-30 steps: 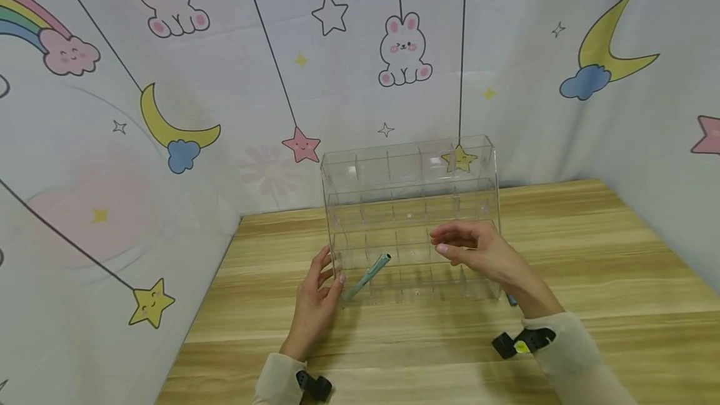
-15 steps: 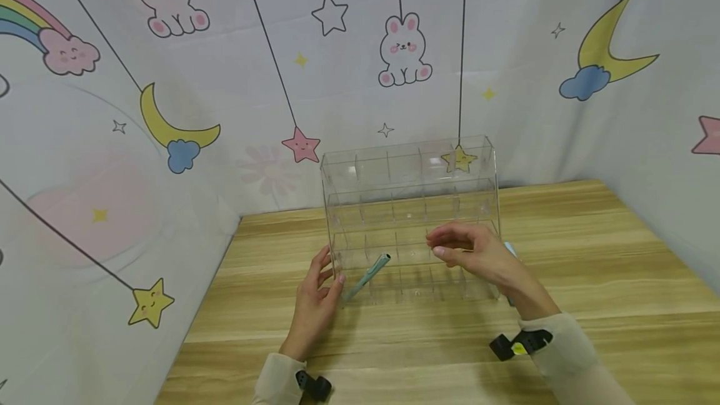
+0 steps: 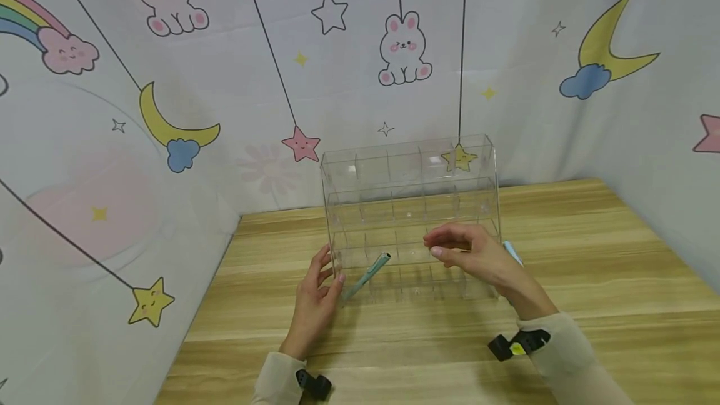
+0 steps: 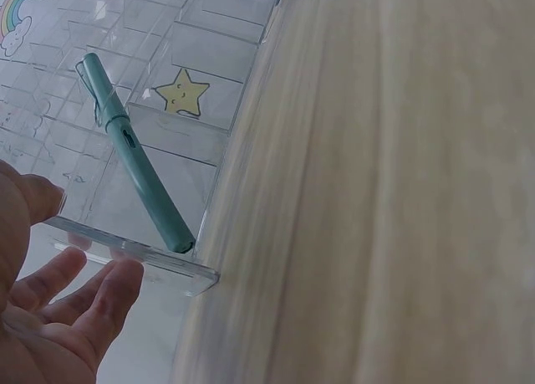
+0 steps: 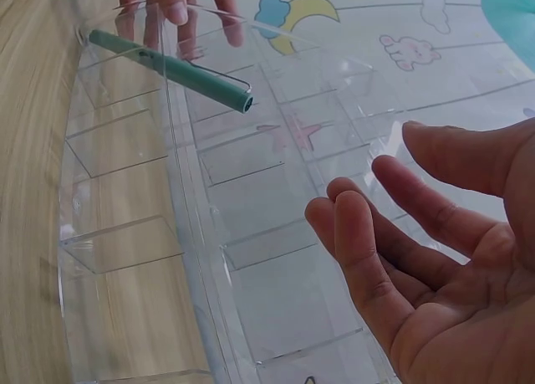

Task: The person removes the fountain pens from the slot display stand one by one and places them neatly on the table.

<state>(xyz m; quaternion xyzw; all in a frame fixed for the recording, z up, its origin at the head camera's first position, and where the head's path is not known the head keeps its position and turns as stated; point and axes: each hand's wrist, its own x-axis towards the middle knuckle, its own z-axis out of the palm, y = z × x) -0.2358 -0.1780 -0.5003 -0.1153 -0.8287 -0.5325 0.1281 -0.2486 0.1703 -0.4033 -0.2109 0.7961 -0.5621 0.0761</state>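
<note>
A clear acrylic organizer (image 3: 410, 205) with several tiers of compartments stands upright on the table. My left hand (image 3: 316, 305) grips its left side panel, thumb and fingers on opposite faces in the left wrist view. A teal capped pen (image 4: 146, 179) leans in the bottom left compartment, cap end up and tilted to the right. My right hand (image 3: 475, 254) hovers in front of the right half of the organizer, fingers loosely bent and apart from the thumb. Nothing is between them in the right wrist view, where the pen (image 5: 175, 70) lies beyond the hand.
A light blue pen-like object (image 3: 513, 254) lies right of the organizer, partly hidden by my right wrist. Behind the wooden table (image 3: 590, 255) hangs a white curtain (image 3: 360, 92) printed with rabbits, stars and moons.
My right hand has drifted slightly left and down, uncovering more of the light blue object beside the organizer. The left hand, the organizer and the teal pen have stayed in place.
</note>
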